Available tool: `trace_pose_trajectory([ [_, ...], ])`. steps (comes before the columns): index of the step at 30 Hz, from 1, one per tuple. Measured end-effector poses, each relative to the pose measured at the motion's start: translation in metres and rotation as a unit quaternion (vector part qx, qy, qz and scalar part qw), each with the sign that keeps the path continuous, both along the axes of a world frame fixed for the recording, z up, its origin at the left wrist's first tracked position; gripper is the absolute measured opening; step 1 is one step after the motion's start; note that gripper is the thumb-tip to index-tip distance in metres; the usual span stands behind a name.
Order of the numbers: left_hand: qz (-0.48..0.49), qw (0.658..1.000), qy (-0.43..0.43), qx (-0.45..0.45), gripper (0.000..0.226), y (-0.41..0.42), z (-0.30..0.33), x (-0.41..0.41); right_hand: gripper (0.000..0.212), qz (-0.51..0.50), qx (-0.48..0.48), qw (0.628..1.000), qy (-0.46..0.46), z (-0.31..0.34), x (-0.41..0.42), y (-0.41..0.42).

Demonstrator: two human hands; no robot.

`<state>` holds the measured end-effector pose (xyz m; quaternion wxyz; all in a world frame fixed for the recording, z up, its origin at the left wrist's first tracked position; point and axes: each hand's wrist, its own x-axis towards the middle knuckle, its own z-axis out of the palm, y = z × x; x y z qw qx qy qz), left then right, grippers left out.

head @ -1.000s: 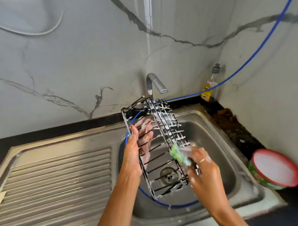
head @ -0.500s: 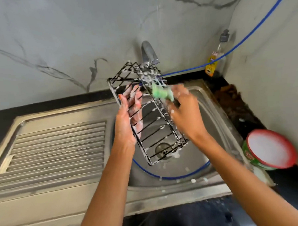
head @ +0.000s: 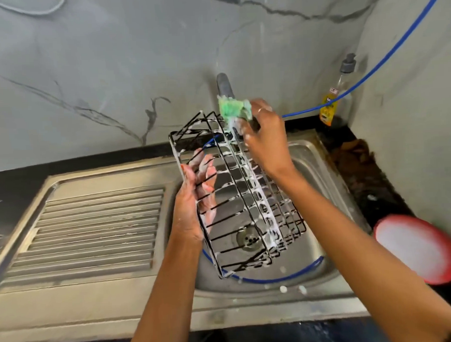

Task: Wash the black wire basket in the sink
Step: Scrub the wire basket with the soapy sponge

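The black wire basket (head: 246,195), streaked with white foam, stands tilted on end over the steel sink (head: 314,167), its lower end near the drain. My left hand (head: 194,198) holds its left side, fingers straight inside the wires and thumb on the outer frame. My right hand (head: 264,133) grips a green soapy sponge (head: 232,107) and presses it against the basket's top far end, just in front of the tap (head: 223,85).
A ribbed steel draining board (head: 92,228) lies to the left. A blue hose (head: 370,71) runs from the right wall into the sink bowl. A soap bottle (head: 337,98) stands in the back corner. A red-rimmed tub (head: 416,247) of white soap sits at right.
My right hand with the sponge has slid from the basket's lower part up along it to the top far end. The left hand keeps its hold.
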<state>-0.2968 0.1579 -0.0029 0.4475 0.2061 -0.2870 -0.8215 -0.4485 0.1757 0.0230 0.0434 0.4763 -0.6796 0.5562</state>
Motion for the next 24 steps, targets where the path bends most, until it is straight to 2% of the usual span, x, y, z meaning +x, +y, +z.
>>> trace_pose_trajectory([
  [3,0.01,1.0,0.01,0.0,0.038,0.002,0.003,-0.001,0.022,0.035,0.007,0.999,0.008,-0.014,-0.002,0.021],
  [8,0.023,1.0,-0.019,-0.009,0.044,0.006,0.002,0.002,0.049,0.07,0.048,0.994,-0.068,-0.086,0.031,0.118],
  [10,0.011,0.999,-0.041,-0.015,0.049,0.01,0.001,0.003,0.046,0.06,0.05,0.994,-0.071,-0.105,0.035,0.137],
  [12,-0.007,0.999,-0.049,-0.015,0.042,0.015,0.002,0.003,0.043,0.059,0.041,0.995,-0.07,-0.105,0.031,0.136],
  [15,-0.039,0.996,-0.076,-0.04,0.038,0.022,0.002,0.001,0.031,0.024,0.048,0.992,-0.117,-0.084,0.012,0.102],
  [19,-0.082,0.989,-0.103,-0.063,0.035,0.033,0.0,0.001,0.018,-0.066,0.039,0.993,-0.095,-0.042,-0.019,0.052],
  [22,-0.069,0.992,-0.097,-0.052,0.037,0.034,-0.004,0.003,0.016,-0.062,0.031,0.994,-0.088,-0.033,-0.026,0.045],
  [24,-0.056,0.994,-0.088,-0.041,0.043,0.032,-0.005,0.003,0.02,-0.039,0.081,0.99,-0.113,-0.047,-0.021,0.058],
])
